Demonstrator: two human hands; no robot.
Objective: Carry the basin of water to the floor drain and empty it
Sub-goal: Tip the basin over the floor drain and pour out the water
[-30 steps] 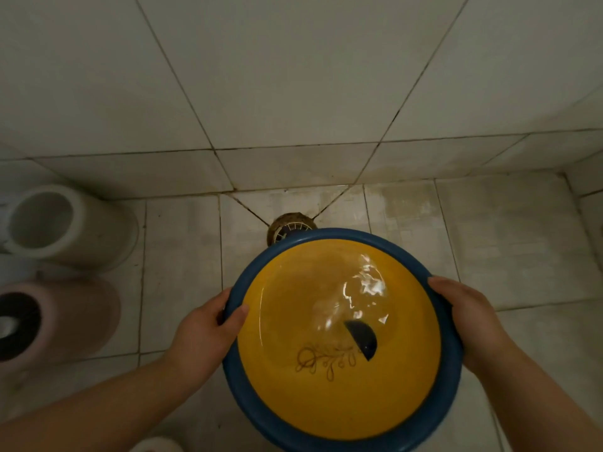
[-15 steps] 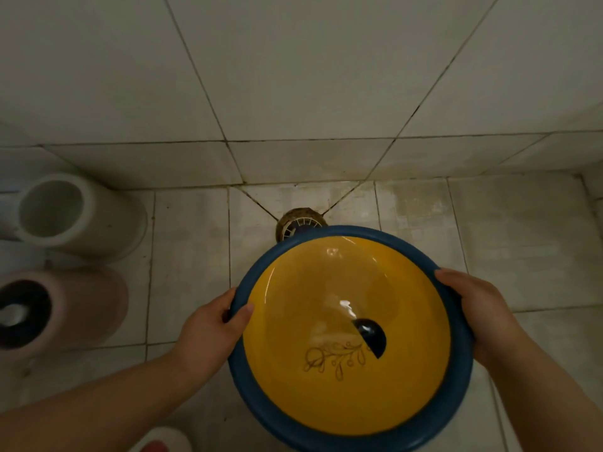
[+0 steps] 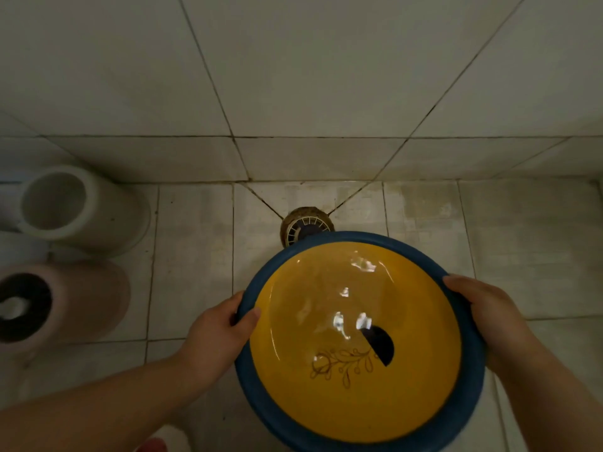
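A round basin [image 3: 355,422] with a blue rim and a yellow inside holds clear water that glints with light. It hangs level above the tiled floor. My left hand [image 3: 213,337] grips its left rim, thumb over the edge. My right hand [image 3: 489,314] grips the right rim. The round floor drain [image 3: 305,228], with a white slotted grate, lies by the wall just beyond the basin's far rim, which covers its near part.
A white cylindrical container [image 3: 78,207] and a pink one with a dark rim [image 3: 55,311] stand on the floor at the left. A tiled wall [image 3: 293,76] rises right behind the drain. A pale slipper with red [image 3: 160,443] shows at the bottom edge.
The view has shifted so the drain and basin sit a little further right and lower in frame. Both hands keep the same hold on the rim, and the water ripples.
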